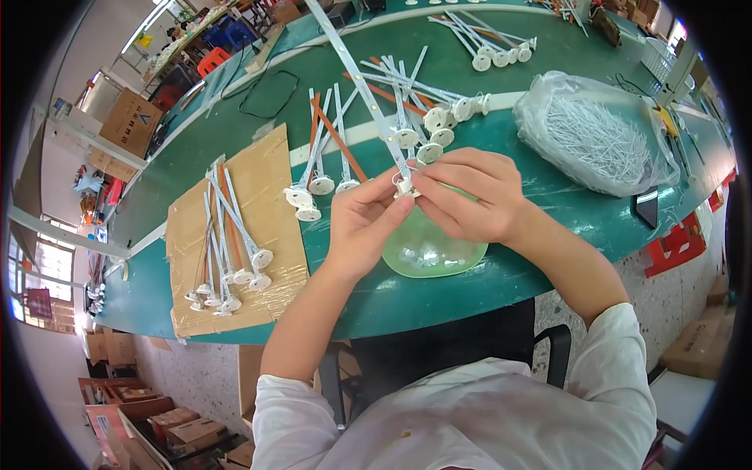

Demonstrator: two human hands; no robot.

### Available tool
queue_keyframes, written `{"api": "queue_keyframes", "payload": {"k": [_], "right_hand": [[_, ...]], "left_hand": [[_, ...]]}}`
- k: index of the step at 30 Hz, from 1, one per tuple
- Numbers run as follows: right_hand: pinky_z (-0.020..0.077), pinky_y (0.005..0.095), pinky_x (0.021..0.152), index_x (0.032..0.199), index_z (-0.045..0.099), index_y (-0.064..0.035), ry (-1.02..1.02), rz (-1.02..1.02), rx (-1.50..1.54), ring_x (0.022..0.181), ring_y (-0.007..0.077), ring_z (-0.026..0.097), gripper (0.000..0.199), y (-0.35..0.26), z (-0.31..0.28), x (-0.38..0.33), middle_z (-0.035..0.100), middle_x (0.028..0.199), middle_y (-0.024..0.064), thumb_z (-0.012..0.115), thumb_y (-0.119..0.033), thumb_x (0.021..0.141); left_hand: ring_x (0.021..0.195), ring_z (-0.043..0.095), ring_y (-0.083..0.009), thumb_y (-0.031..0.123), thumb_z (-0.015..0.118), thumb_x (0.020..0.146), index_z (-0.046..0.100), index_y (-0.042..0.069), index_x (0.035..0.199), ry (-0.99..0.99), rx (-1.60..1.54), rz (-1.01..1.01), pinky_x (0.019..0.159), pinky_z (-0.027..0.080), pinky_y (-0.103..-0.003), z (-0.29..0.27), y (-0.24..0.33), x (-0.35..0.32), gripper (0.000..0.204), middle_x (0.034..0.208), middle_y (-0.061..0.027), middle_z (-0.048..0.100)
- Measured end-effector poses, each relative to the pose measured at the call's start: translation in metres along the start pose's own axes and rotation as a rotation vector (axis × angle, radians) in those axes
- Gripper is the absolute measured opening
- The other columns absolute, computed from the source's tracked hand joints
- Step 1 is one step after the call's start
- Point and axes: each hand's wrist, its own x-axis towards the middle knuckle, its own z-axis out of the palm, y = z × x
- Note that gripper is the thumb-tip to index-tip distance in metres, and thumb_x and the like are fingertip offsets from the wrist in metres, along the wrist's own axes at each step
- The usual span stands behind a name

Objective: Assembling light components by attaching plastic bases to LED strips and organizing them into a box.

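Both of my hands meet over a translucent green bowl point(435, 247). In them is a long LED strip point(362, 86), which rises away from me, tilted to the left, with a small white fitting point(405, 188) at its near end. My left hand point(364, 223) pinches that fitting between thumb and fingers. Against the same end, my right hand point(474, 196) has its fingertips closed; any small part between them is hidden. Just beyond my hands lie more LED strips with round white bases point(321, 185), some brown-orange on one side.
To the left, a cardboard sheet point(270, 235) carries a bundle of strips point(227, 227). A clear plastic bag of thin white pieces point(595, 141) stands at the right, by a dark phone-like slab point(646, 207). More strips point(489, 51) lie farther back. A black chair point(462, 333) is below the table edge.
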Motion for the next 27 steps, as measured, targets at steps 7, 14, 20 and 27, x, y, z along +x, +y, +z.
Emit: {"api": "queue_keyframes", "payload": {"k": [7, 14, 20, 27], "right_hand": [[0.0559, 0.0283, 0.057, 0.089, 0.07, -0.0019, 0.056, 0.051, -0.013, 0.068, 0.0215, 0.066, 0.028, -0.014, 0.002, 0.002, 0.068, 0.088, 0.0067, 0.075, 0.0, 0.061], [0.0569, 0.0315, 0.06, 0.09, 0.069, 0.0012, 0.05, 0.09, 0.042, 0.069, 0.025, 0.066, 0.028, -0.014, 0.008, 0.002, 0.068, 0.086, 0.0105, 0.075, 0.004, 0.063], [0.0566, 0.0324, 0.068, 0.095, 0.071, 0.0027, -0.082, 0.151, 0.197, 0.077, 0.0274, 0.068, 0.026, 0.0, 0.002, -0.002, 0.069, 0.09, 0.0136, 0.073, 0.007, 0.069], [0.0554, 0.0282, 0.068, 0.096, 0.073, -0.0026, -0.11, 0.218, 0.083, 0.077, 0.0231, 0.068, 0.027, -0.009, 0.007, 0.004, 0.071, 0.086, 0.0088, 0.074, 0.007, 0.071]], "left_hand": [[0.124, 0.055, -0.0268, 0.001, 0.057, 0.095, 0.053, -0.001, 0.134, 0.017, -0.206, -0.036, 0.103, 0.047, -0.043, 0.01, 0.0, -0.014, 0.039, 0.141, -0.0187, 0.051], [0.118, 0.059, -0.0249, -0.001, 0.056, 0.095, 0.055, -0.005, 0.13, 0.09, -0.363, -0.062, 0.102, 0.048, -0.041, 0.014, 0.006, -0.013, 0.035, 0.128, -0.0166, 0.06], [0.115, 0.061, -0.0257, -0.002, 0.056, 0.095, 0.059, -0.001, 0.126, 0.118, -0.424, -0.14, 0.104, 0.049, -0.044, 0.0, 0.002, -0.004, 0.031, 0.127, -0.0154, 0.061], [0.112, 0.063, -0.0217, 0.0, 0.056, 0.096, 0.061, 0.0, 0.125, 0.156, -0.266, -0.053, 0.103, 0.049, -0.043, 0.003, 0.001, -0.003, 0.029, 0.123, -0.0134, 0.064]]}}
